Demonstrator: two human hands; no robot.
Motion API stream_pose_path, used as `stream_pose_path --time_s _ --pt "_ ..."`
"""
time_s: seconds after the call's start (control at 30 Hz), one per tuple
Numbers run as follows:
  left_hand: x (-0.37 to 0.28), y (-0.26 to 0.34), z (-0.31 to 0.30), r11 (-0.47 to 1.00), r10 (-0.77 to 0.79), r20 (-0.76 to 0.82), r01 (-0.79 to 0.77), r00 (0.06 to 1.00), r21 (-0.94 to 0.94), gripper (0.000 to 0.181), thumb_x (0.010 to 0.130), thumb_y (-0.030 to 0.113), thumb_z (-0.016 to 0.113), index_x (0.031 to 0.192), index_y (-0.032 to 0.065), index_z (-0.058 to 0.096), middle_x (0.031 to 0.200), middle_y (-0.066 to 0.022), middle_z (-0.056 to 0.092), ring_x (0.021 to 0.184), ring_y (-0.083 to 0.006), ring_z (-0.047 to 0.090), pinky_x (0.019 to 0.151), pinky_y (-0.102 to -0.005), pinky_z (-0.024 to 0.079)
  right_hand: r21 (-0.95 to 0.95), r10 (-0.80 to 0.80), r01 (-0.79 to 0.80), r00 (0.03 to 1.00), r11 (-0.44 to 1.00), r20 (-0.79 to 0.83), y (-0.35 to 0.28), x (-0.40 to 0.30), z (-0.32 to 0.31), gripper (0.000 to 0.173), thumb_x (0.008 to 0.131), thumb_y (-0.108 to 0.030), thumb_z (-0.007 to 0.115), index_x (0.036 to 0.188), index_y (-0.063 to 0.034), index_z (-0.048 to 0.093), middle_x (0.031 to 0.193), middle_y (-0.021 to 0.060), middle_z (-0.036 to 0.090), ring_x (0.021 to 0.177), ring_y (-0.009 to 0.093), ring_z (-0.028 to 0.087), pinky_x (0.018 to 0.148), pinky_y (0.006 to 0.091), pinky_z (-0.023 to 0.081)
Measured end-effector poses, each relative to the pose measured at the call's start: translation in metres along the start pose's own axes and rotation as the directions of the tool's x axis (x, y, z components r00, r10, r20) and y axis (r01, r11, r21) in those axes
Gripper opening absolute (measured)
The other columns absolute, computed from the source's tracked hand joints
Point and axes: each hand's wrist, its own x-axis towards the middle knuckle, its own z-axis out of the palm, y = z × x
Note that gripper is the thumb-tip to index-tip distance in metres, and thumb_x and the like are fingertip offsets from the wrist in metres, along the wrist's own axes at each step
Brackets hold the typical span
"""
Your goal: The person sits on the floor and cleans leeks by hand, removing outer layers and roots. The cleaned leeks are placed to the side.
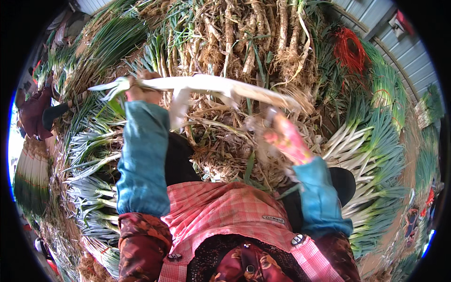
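Note:
My left hand [142, 90] grips a thick Welsh onion [208, 84] near its green leaf end. The onion's white shaft runs across to the right, with its roots at the right end. Loose, pale outer skin [180, 105] dangles beneath the shaft. My right hand [285, 135], in a pink patterned covering, is just below the root end and blurred by motion. Blurred strips of dry husk [259, 135] lie beside its fingers; whether it grasps them is unclear. Blue sleeve covers are on both forearms.
Unpeeled onions [253, 35] with dirty roots are heaped ahead. Shed husks [225, 148] cover the ground before me. Peeled white onions [356, 155] lie at right, more leafy onions [95, 169] at left. Red twine [350, 49] rests at upper right. Another person [38, 109] works at far left.

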Motion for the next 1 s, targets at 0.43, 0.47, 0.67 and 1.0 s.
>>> stream_pose_path --time_s 0.43,0.47,0.67,1.0 --pt "-0.001 0.003 -0.024 0.999 -0.043 -0.295 0.039 0.955 -0.019 0.042 0.084 0.043 0.032 0.078 0.0038 0.048 0.054 -0.0041 0.046 0.055 -0.0193 0.045 0.055 -0.0346 0.041 0.125 -0.29 0.368 0.866 0.921 -0.408 -0.042 -0.018 0.052 0.011 0.075 -0.015 0.055 0.077 -0.0045 0.054 0.062 0.0002 0.046 0.062 0.012 0.049 0.05 0.0251 0.042" --pt "-0.008 0.004 -0.025 0.995 -0.092 -0.229 0.083 0.969 -0.05 0.043 0.084 0.042 0.03 0.077 0.0033 0.047 0.056 -0.0038 0.047 0.059 -0.0199 0.044 0.058 -0.0337 0.04 0.156 -0.198 0.317 0.836 0.935 -0.512 -0.042 -0.027 0.044 0.015 0.077 -0.02 0.053 0.078 -0.0051 0.054 0.057 -0.0011 0.04 0.064 0.013 0.048 0.055 0.0281 0.043" --pt "0.006 -0.011 -0.046 0.99 -0.136 -0.243 0.121 0.961 -0.076 0.035 0.086 0.032 0.034 0.085 -0.0003 0.047 0.065 -0.0059 0.053 0.05 -0.0163 0.05 0.056 -0.0331 0.046 0.058 -0.404 0.508 0.745 0.86 -0.532 -0.059 -0.04 0.053 0.023 0.081 -0.028 0.049 0.081 -0.0051 0.052 0.054 -0.0019 0.035 0.064 0.016 0.043 0.064 0.0309 0.039" --pt "0.039 0.042 -0.077 0.984 0.121 -0.344 -0.158 0.931 -0.08 0.036 0.084 0.034 0.037 0.1 0.002 0.044 0.082 -0.012 0.053 0.077 -0.027 0.051 0.082 -0.0462 0.041 -0.603 -0.57 -0.013 0.308 0.798 -0.762 -0.106 -0.107 0.009 0.035 0.071 -0.022 0.059 0.097 -0.0004 0.049 0.082 0.0081 0.055 0.074 0.02 0.053 0.058 0.0277 0.046"
